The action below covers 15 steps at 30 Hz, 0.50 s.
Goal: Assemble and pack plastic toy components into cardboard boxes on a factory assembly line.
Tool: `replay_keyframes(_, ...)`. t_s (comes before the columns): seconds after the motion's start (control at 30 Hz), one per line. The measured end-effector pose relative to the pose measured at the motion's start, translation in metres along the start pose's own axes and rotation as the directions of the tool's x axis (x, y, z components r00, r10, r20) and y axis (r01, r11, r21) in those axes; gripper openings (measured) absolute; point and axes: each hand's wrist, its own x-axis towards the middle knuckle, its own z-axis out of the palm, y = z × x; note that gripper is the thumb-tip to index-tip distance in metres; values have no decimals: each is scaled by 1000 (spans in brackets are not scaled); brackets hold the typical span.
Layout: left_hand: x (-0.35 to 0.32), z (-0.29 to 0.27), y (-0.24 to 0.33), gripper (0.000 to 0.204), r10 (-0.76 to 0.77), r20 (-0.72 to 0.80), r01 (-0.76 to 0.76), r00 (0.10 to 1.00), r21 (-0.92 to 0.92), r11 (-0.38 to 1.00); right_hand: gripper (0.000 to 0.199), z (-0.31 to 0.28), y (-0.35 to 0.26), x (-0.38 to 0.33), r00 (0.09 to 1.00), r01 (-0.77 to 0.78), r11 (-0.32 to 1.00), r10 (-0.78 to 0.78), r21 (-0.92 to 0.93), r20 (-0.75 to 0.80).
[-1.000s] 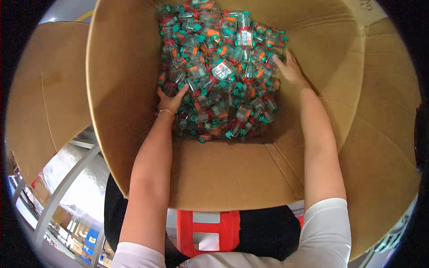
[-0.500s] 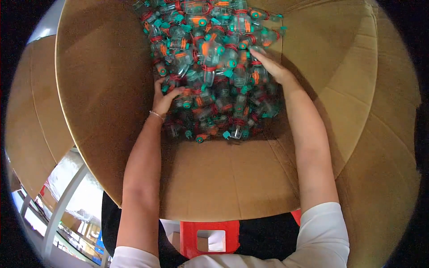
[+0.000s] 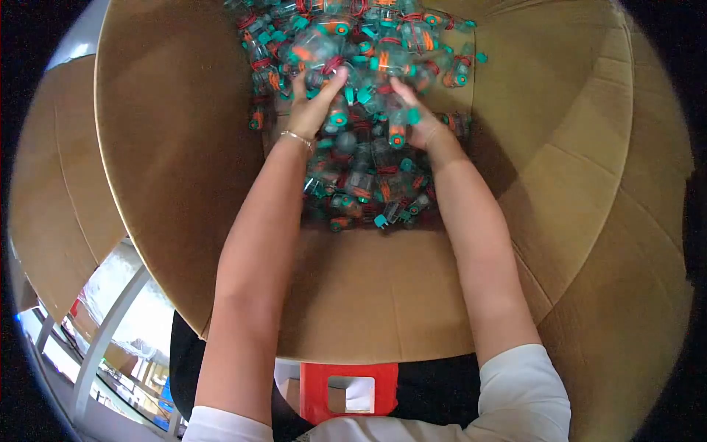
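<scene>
In a deep cardboard box lies a heap of small clear plastic bottles [image 3: 361, 184] with teal caps, orange parts inside and red cords looped round them. My left hand [image 3: 313, 110], a thin bracelet at its wrist, reaches into the left side of the heap. Its thumb lies over the bottles and its other fingers are partly hidden among them. Opposite it, my right hand [image 3: 420, 121] curves round the other side, thumb up, its remaining fingers mostly covered. Between both hands a blurred clump of bottles [image 3: 368, 81] is gathered.
The cardboard box [image 3: 368, 295] surrounds both forearms, its near wall bending close to me. Below its rim shows a red plastic piece [image 3: 313, 390] with a square opening. Beyond the left wall stand another cardboard sheet [image 3: 59, 162] and a pale metal frame [image 3: 110, 331].
My hands have come closer together, the left moving right and up, the right moving inward and slightly down. Bottles between them have shifted, baring cardboard at the heap's left side.
</scene>
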Motion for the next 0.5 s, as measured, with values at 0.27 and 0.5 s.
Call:
replay_keyframes(0.27,-33,6,-8,89,59,206,-21,977,-179,984,63,14,19,-46,993,15,997,-23,74,116)
replay_keyframes(0.5,-78,-11,30,80,6,256,87,967,-352,932,63,28,6,-79,985,-46,999,50,-26,164)
